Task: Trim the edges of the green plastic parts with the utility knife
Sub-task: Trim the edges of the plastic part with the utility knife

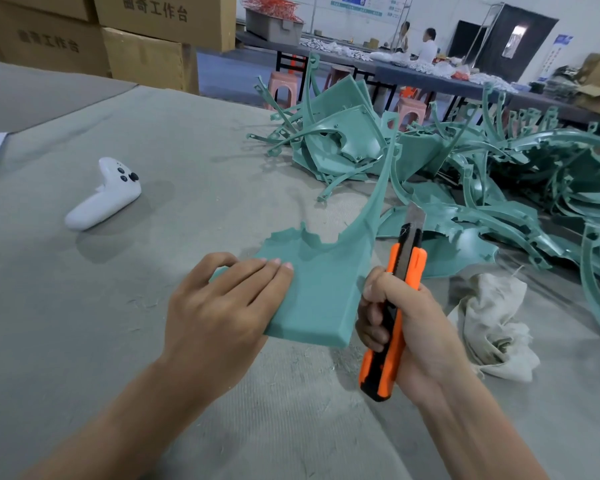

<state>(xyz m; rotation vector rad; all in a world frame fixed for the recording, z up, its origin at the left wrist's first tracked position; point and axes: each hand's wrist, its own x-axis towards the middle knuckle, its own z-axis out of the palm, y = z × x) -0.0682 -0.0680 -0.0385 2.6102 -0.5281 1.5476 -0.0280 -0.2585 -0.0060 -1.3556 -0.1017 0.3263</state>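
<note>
In the upper middle of the frame a grey crate (274, 29) stands on a far bench, heaped above its rim with red wire pieces (271, 6). Closed cardboard boxes (142, 39) with printed characters are stacked in the upper left.

At the lower centre, the green plastic part (323, 292) lies on the grey felt-covered table (136, 341). It is a flat panel with a jagged far edge and a long curved arm rising toward the upper right. The left hand (219, 299) lies on its left side, fingers straight and together, pressing it down. The right hand (402, 317) is clenched around the orange-and-black utility knife (409, 261), just beside the panel's right edge. The blade (414, 216) is extended and points up and away.

A pile of green plastic parts (465, 168) fills the right half and is cut off by the right edge. A crumpled rag (492, 323) lies right of the knife, and a white controller (104, 195) is at centre left.

The left thumb is hidden under the hand. Whether the blade touches the part cannot be told.
</note>
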